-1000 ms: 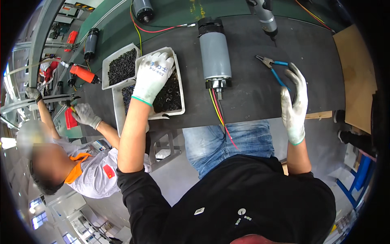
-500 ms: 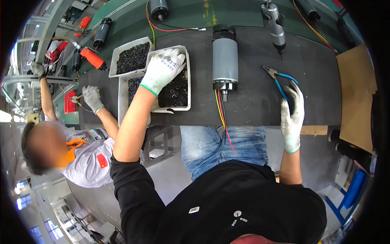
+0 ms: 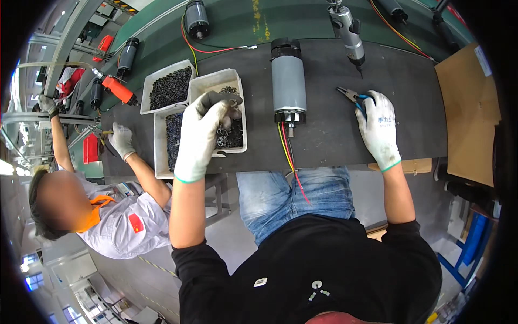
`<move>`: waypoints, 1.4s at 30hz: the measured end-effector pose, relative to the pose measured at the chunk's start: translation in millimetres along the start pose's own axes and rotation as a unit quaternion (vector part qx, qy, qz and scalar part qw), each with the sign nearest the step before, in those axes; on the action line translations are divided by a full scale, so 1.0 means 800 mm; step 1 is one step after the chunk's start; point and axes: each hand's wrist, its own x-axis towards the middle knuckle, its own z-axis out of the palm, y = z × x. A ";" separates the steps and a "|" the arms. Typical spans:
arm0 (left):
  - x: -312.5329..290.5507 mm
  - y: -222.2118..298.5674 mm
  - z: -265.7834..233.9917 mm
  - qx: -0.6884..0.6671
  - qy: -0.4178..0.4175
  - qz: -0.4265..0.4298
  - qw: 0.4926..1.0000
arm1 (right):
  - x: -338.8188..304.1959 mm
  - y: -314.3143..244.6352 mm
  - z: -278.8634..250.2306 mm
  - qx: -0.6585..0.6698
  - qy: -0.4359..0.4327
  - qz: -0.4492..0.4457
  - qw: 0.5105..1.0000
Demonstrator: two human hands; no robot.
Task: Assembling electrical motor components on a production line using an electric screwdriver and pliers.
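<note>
My left hand (image 3: 200,135), in a white glove, is raised over the white bin of small black rings (image 3: 233,137). Its thumb and fingers are pinched together, and whatever is between them is too small to make out. My right hand (image 3: 381,129), also gloved, is closed over the blue handles of the circlip pliers (image 3: 350,95), whose jaws point to the far left on the dark mat. Between my hands lies a grey cylindrical motor (image 3: 288,83) with black ends, its short shaft and its red, yellow and black wires toward me.
A bin of black parts (image 3: 171,89) and another white bin (image 3: 161,146) adjoin on the left. A grey power screwdriver (image 3: 348,35) hangs at the far right. A cardboard box (image 3: 467,116) borders the right side. Left, a co-worker's gloved hand (image 3: 122,140) is near a red screwdriver (image 3: 120,89).
My left hand has drawn back from inside the ring bin toward me, its fingers now pinched. My right hand has moved onto the plier handles and closed over them.
</note>
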 end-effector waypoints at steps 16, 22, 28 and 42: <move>-0.074 -0.013 0.127 -0.435 -0.011 0.004 0.900 | 0.026 -0.093 -0.067 0.445 -0.066 -0.160 0.879; -0.077 -0.013 0.128 -0.402 -0.002 -0.022 0.915 | 0.021 -0.093 -0.062 0.435 -0.104 -0.156 0.880; -0.076 -0.019 0.127 -0.380 -0.015 -0.036 0.924 | 0.020 -0.093 -0.063 0.427 -0.122 -0.146 0.884; -0.069 -0.021 0.125 -0.336 -0.010 -0.102 0.936 | 0.036 -0.088 -0.061 0.370 -0.162 -0.170 0.899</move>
